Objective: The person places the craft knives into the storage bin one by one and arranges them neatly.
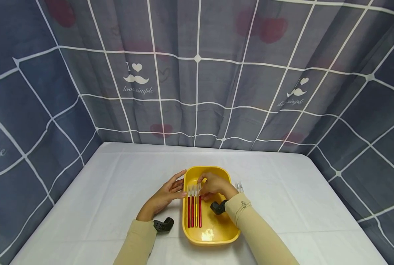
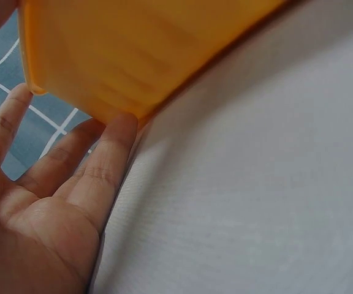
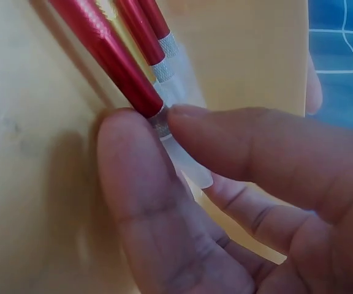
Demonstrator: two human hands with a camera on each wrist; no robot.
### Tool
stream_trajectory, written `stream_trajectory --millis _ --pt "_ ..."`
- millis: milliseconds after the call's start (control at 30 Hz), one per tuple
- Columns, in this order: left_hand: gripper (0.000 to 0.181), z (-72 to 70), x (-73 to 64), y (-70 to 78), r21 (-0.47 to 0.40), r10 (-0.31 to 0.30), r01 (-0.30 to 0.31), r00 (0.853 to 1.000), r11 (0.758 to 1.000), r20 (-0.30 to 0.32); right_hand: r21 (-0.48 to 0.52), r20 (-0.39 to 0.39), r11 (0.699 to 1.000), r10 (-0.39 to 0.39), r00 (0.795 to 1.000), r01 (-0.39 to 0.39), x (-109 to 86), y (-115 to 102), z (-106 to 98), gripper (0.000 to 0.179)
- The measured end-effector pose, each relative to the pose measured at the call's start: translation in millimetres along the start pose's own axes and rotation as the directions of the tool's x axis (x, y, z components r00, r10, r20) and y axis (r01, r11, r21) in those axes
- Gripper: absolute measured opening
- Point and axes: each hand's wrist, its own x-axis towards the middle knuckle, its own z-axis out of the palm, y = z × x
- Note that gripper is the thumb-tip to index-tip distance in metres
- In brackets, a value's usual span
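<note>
Inside the yellow tray [image 1: 218, 233], slim craft knives with clear caps and knurled collars lie side by side along the left wall. Two red ones [image 1: 190, 213] are leftmost, then a gold craft knife [image 1: 196, 213], then another red craft knife [image 1: 200, 214]. My right hand [image 1: 215, 185] reaches over the tray and pinches this last one between thumb and finger, at its collar and cap [image 3: 192, 165]. Outside the tray's left wall, my left hand [image 1: 166, 194] rests its extended fingers against the side, its thumb at the rim.
More clear caps [image 1: 239, 187] show on the table to the right of the tray, partly hidden by my right wrist. A white cloth [image 1: 134, 162] covers the table. Dark grid-patterned curtains [image 1: 177, 81] hang behind it and at both sides.
</note>
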Motion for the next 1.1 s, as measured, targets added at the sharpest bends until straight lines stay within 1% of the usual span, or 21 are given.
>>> stream_trajectory --millis 233,367,467,600,767,867,967,1100 --pt "0.09 0.3 0.8 -0.3 0.005 -0.003 0.003 1.0 1.0 -0.008 -0.014 -0.008 1.0 0.005 1.0 -0.005 1.8 -0.4 1.9 0.032" --pt "0.091 0.6 1.3 -0.2 -0.007 -0.01 0.01 1.0 1.0 -0.01 -0.021 -0.017 1.0 0.011 1.0 -0.011 2.0 -0.2 2.0 0.032" --pt "0.091 0.2 1.4 -0.5 -0.007 -0.002 0.002 1.0 1.0 -0.002 -0.024 -0.021 1.0 0.015 1.0 -0.015 2.0 -0.5 2.2 0.032" --pt "0.091 -0.7 1.2 -1.1 -0.002 0.012 -0.012 1.0 1.0 0.008 -0.026 -0.013 1.0 0.015 1.0 -0.015 1.8 -0.8 1.9 0.034" --pt "0.091 -0.3 0.5 0.1 -0.003 0.001 -0.001 1.0 1.0 -0.002 -0.041 0.002 0.999 0.017 1.0 -0.017 -0.1 -2.8 -1.8 0.033" --pt "0.091 0.2 0.0 1.2 -0.006 -0.008 0.008 1.0 1.0 -0.011 -0.073 0.004 0.997 0.002 1.0 -0.001 -3.2 -5.2 -7.5 0.03" --pt "0.089 0.5 0.4 1.2 -0.008 -0.012 0.012 1.0 1.0 -0.013 -0.087 0.008 0.996 -0.029 1.0 0.03 -8.2 -7.9 -13.7 0.031" --pt "0.091 0.5 0.3 1.2 -0.017 -0.018 0.018 1.0 1.0 -0.014 -0.066 0.011 0.995 -0.073 0.997 0.074 -15.2 -11.1 -19.7 0.033"
